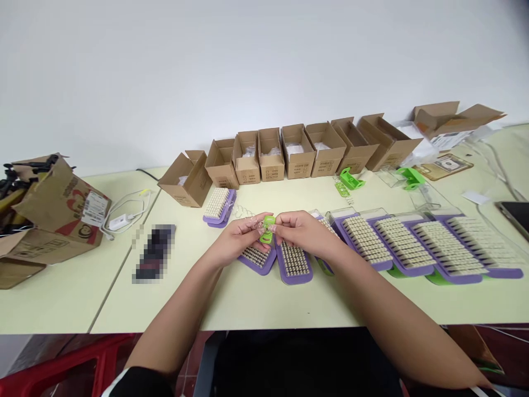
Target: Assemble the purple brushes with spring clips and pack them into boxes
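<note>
Over the middle of the table, both hands meet at a small green plastic piece (268, 237) with oval slots. My left hand (237, 238) grips it from the left, together with what looks like a clear, shiny coil or film. From the right, the fingers of my right hand (300, 231) pinch the same piece. Directly beneath the hands lie a purple bristle block (261, 268) with cream pegs and another purple block (295, 275). Exactly how the clear part sits against the green one is hidden by the fingers.
Small cardboard boxes (270, 167) line the wall. More purple peg blocks (366, 242) stand at right. Behind them lie green brackets (351, 179) and metal springs. A blurred dark object (155, 253), a white cable adapter (119, 221) and a large carton (61, 215) are at left.
</note>
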A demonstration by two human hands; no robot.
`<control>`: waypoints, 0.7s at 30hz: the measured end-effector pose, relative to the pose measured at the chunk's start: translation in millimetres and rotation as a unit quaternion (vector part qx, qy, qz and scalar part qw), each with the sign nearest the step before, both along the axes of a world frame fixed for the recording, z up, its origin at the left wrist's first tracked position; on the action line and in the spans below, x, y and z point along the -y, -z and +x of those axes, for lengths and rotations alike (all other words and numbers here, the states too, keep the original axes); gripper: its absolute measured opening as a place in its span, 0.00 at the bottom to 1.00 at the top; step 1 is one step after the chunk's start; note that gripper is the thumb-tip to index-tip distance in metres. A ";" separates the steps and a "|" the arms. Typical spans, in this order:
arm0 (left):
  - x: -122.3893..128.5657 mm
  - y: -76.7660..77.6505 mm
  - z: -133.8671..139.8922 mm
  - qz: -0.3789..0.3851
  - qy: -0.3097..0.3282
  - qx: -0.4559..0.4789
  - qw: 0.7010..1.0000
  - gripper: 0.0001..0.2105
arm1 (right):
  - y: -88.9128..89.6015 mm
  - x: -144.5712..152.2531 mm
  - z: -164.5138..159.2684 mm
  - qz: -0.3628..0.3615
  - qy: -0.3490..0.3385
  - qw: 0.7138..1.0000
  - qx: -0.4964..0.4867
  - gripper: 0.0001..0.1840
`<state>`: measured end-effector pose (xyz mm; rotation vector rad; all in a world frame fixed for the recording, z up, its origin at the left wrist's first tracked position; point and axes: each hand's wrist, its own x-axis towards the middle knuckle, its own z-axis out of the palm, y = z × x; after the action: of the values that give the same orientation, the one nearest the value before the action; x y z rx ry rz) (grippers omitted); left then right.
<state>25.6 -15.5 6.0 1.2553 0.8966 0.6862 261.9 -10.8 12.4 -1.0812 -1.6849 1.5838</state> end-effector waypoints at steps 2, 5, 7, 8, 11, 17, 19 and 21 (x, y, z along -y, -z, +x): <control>0.4 -2.0 0.2 0.003 0.004 -0.004 1.000 0.31 | 0.2 -0.1 1.0 -0.004 -0.006 1.000 -0.005 0.16; 1.0 -4.0 2.0 0.008 0.002 0.000 1.000 0.31 | -0.9 0.2 2.0 -0.031 -0.015 0.999 -0.029 0.18; 1.3 -5.5 3.4 0.012 0.003 -0.007 1.000 0.30 | -2.0 0.9 1.5 -0.046 -0.010 0.998 -0.046 0.18; 1.5 -6.3 3.9 0.014 0.006 -0.013 1.000 0.30 | -2.4 1.4 0.9 -0.049 -0.007 0.997 -0.053 0.19; 2.4 -8.3 5.0 0.020 0.003 -0.021 1.000 0.30 | -1.7 2.5 -0.8 -0.048 0.003 0.997 -0.064 0.19; 4.2 -8.1 4.9 0.009 -0.016 -0.016 1.000 0.30 | -0.2 2.0 0.5 -0.050 -0.008 0.997 -0.058 0.17; 4.3 -7.6 4.8 0.008 -0.016 -0.009 1.000 0.30 | -2.0 2.3 1.3 -0.052 -0.009 0.997 -0.057 0.18; 4.2 -7.1 4.8 0.008 -0.017 -0.005 1.000 0.30 | -4.2 3.0 1.4 -0.050 -0.011 0.997 -0.053 0.17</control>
<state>30.4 -19.7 13.1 1.2614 0.9233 0.7153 263.3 -13.8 16.6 -1.0118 -1.5663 1.7248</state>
